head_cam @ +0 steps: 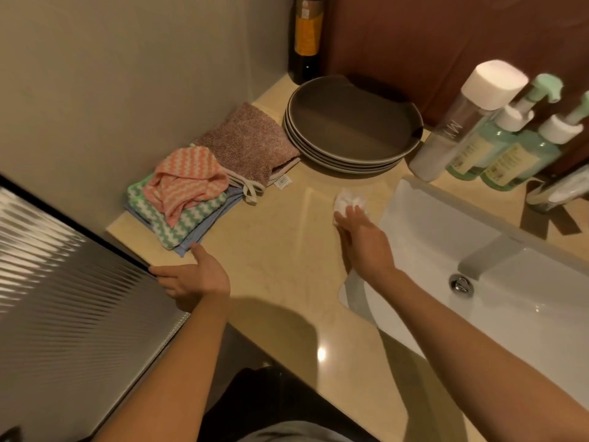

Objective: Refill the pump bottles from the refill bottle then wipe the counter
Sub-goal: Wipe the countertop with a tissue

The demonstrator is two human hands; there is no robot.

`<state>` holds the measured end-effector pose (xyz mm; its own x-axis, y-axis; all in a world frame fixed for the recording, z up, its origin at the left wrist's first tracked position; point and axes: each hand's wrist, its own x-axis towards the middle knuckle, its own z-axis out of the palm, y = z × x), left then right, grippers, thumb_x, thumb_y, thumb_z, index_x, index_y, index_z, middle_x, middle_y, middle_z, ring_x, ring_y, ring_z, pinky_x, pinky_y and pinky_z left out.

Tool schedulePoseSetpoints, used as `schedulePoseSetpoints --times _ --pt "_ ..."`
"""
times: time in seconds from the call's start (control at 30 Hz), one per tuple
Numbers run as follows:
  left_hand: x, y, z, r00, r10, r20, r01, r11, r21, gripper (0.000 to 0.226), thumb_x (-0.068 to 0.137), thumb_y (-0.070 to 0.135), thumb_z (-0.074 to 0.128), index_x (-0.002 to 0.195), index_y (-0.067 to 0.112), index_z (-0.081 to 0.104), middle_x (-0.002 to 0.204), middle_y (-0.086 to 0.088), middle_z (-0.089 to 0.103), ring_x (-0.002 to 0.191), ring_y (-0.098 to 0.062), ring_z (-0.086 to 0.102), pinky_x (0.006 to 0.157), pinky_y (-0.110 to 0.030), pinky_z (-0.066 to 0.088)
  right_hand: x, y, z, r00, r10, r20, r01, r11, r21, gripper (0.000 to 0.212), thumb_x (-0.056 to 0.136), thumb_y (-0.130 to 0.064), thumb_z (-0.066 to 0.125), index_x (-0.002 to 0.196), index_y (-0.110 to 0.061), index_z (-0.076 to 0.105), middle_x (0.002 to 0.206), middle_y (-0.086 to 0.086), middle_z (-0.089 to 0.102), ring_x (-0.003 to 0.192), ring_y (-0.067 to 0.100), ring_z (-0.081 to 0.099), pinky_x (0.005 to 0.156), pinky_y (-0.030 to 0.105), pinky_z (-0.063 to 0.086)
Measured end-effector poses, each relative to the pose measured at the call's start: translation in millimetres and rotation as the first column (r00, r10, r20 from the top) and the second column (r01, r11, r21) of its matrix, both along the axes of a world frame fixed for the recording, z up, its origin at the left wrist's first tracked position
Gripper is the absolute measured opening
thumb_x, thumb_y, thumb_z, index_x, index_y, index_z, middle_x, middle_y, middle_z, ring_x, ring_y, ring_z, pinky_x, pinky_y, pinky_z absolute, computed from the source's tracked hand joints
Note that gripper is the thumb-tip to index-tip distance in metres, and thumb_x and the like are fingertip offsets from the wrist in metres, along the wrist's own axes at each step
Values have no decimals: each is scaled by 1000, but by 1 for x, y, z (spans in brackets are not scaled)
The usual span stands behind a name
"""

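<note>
Counter (280, 250): wiping step, seemingly, with pump bottles (516, 154) and refill bottle (459, 122) parked at the wall. Presses a crumpled tissue (349, 200) down just beside the sink (430, 224) under a flat right hand (363, 237); rests left hand (194, 279), spread and relaxed, at the front edge. Next, likely: sweep tissue across the bare stretch.

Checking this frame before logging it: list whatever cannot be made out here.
Head view:
- Dark bottle: top cut off by the upper edge.
- Pump bottles: labels blurred, unreadable.
- Tissue: grip or press unclear, fingertips hidden by the back of the right hand.
</note>
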<state>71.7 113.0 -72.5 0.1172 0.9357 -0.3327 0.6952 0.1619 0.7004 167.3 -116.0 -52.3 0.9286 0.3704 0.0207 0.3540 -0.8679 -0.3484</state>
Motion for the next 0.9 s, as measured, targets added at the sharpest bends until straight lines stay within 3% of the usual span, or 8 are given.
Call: schedulePoseSetpoints --times 0.07,0.13,0.23,0.43,0.57,0.67,0.8,0.9 --pt "0 0 0 1000 -2 -1 2 1000 -6 83 96 49 39 150 1 -2 156 -16 14 138 -35 23 106 -51 25 -25 1 -6 972 230 55 -232 972 45 35 94 -16 47 128 -11 57 138 17 47 128 35 44 96 47 46" --pt "1 -1 0 1000 -3 -2 3 1000 -5 84 95 49 40 150 1 -2 156 -16 15 138 -35 23 106 -51 25 -42 -5 -7 882 469 32 -470 882 36 37 93 -23 43 125 -11 59 133 15 53 124 34 47 96 46 44" --pt "1 -1 1 1000 -5 -6 5 1000 -6 84 96 49 40 150 1 -3 156 -16 14 139 -35 22 106 -51 25 -22 -28 -1 757 654 7 -654 757 -15 41 92 -26 39 125 -14 59 132 11 54 123 31 49 100 44 41" --pt "0 -1 4 999 -28 -18 28 999 -34 87 95 52 38 150 1 -6 156 -17 11 140 -34 20 106 -51 25 42 -60 17 898 435 -68 -436 859 -268 50 99 -19 40 144 -35 27 155 5 17 141 24 20 110 37 27" --pt "0 2 7 1000 -22 -6 22 996 -85 89 95 53 39 149 2 -10 158 -15 5 142 -32 15 108 -49 23 74 -60 15 992 105 -62 -118 963 -244 48 99 -13 38 143 -30 32 154 9 20 139 32 26 110 41 26" --pt "1 3 11 999 -24 21 27 992 -123 90 95 52 40 149 4 -12 158 -13 2 143 -30 10 109 -49 21 68 -35 15 994 -105 -41 97 982 -161 42 98 -8 37 138 -19 39 146 13 35 129 33 40 105 39 32" --pt "0 6 11 998 -30 46 37 987 -158 91 94 53 41 149 5 -14 158 -12 1 144 -29 7 110 -48 19 28 9 20 999 -53 -11 52 995 -81 36 98 -8 36 132 -14 44 131 13 52 111 30 56 91 34 43" --pt "-1 6 12 998 -38 53 47 984 -172 93 94 54 41 149 4 -14 158 -12 0 144 -29 5 111 -47 18 -14 35 17 989 139 57 -139 990 -10 34 98 -11 35 131 -13 44 127 15 56 100 33 61 80 36 47"
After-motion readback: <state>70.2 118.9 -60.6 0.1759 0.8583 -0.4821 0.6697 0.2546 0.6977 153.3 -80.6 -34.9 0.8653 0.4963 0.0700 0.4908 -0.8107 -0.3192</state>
